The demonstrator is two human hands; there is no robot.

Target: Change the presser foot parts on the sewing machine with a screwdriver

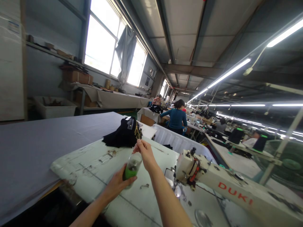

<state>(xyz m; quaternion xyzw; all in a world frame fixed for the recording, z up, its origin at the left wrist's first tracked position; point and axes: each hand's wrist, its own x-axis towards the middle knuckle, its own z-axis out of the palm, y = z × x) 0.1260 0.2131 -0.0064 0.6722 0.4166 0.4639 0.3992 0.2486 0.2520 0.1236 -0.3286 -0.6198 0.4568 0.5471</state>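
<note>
head: worn white sewing table (94, 164) (factory)

Clear plastic bottle (132, 168), green liquid in lower part, tilted, held above white sewing table.

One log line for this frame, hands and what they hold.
left hand: grips green-filled bottle | right hand: pinching at bottle top | surface: white sewing table | nearby: sewing machine, black garments

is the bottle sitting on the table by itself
No, the left hand grips the bottle around its green lower part, lifted above the sewing table, while the right hand pinches at its top.
</note>
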